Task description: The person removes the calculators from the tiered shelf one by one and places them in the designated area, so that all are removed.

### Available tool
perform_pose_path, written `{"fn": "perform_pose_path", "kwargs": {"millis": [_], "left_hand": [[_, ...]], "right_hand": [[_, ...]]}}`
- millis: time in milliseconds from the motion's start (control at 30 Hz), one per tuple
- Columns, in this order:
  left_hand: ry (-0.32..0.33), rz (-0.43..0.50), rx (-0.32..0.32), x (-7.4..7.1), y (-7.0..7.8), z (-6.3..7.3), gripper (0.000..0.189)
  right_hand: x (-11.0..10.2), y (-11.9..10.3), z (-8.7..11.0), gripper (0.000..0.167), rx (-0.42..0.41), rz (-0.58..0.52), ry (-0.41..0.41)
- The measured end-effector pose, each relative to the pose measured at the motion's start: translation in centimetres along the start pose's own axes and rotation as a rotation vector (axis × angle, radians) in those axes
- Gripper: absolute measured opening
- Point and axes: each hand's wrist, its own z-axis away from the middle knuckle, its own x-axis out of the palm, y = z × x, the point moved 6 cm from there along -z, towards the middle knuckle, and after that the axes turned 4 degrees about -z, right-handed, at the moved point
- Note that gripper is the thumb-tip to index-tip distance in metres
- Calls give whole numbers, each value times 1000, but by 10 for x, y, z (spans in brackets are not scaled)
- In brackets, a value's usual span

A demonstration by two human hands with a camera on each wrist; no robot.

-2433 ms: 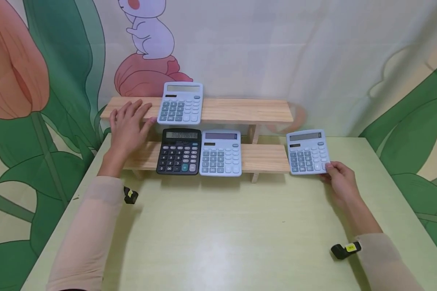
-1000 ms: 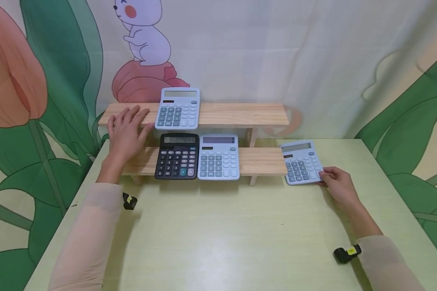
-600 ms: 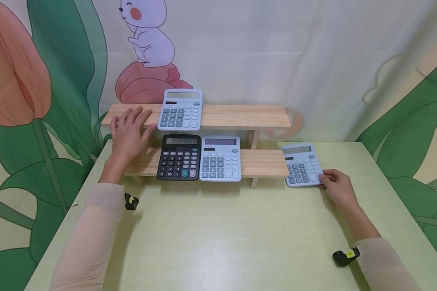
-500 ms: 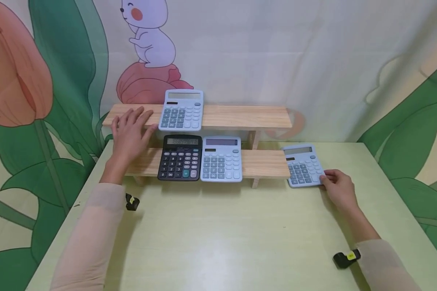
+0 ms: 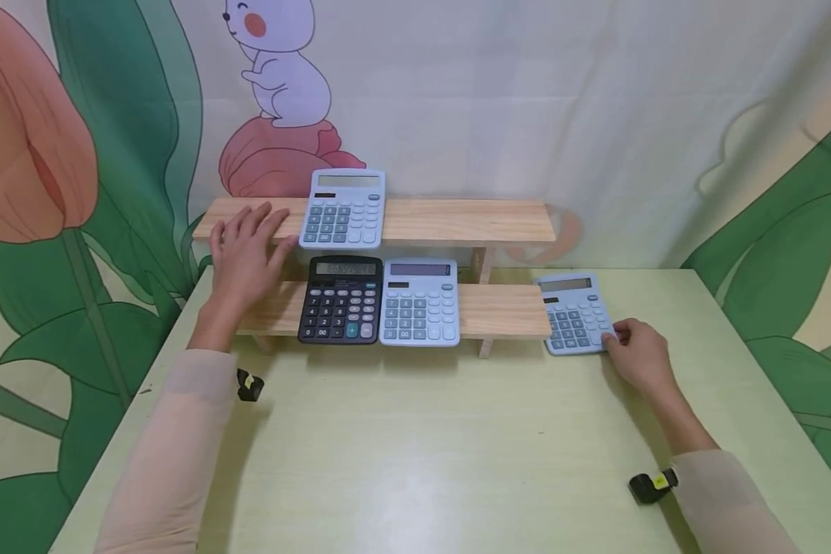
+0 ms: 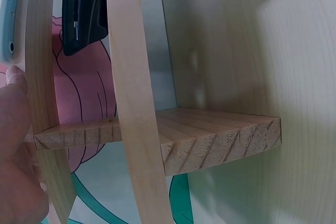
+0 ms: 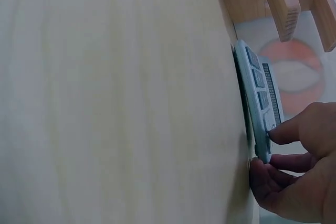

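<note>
My left hand [image 5: 244, 254] rests on the left end of the wooden upper shelf [image 5: 464, 221], fingers spread. Its thumb tip is at the lower left corner of a light blue calculator [image 5: 343, 209] up there; in the left wrist view the thumb [image 6: 16, 80] meets that calculator's edge. With thumb and fingers my right hand [image 5: 640, 355] pinches the lower right corner of another light blue calculator [image 5: 573, 314]. This one lies low at the table, slightly turned, its left edge partly hidden behind the lower shelf [image 5: 504, 309]. The right wrist view shows the pinched calculator [image 7: 257, 95] edge-on, close to the tabletop.
On the lower shelf a black calculator [image 5: 341, 300] and a light blue calculator [image 5: 420, 302] stand side by side. The pale green table [image 5: 388, 446] runs in front. Behind the shelves hangs a printed curtain [image 5: 457, 100]. Black cameras sit at both wrists.
My right hand has brought its calculator left and lower, turning it slightly, so the lower shelf's end now overlaps it. The right thumb has shifted slightly left. My left hand stays in place.
</note>
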Motion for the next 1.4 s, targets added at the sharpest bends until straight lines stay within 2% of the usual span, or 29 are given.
{"fn": "perform_pose_path", "kwargs": {"millis": [167,433,533,667,800,900,967,1033,1233,1400], "left_hand": [[10,3,-4,-2,-3,2,62],[-7,1,-13,3,-2,2,64],[5,6,-25,5,-5,7,62],[21,5,-30,1,-9,11,60],[14,3,-7,0,-5,5,61],[4,3,5,1,0,0,61],[6,1,6,-1,1,-1,60],[10,-1,3,-2,1,-2,60],[4,0,3,-1,1,-2,60],[5,-4,-3,0,0,-1,60]], "right_hand": [[-1,-10,-1,43,-70,64,-4],[-4,-10,6,50,-60,92,6],[-6,-21,10,55,-90,116,30],[-9,-56,23,51,-198,88,100],[-9,-96,39,39,-334,-32,140],[-4,-125,48,33,-423,-140,130],[3,-147,50,32,-478,-210,104],[12,-167,49,33,-498,-275,58],[48,-225,45,35,-490,-466,-103],[75,-274,38,34,-484,-564,-196]]}}
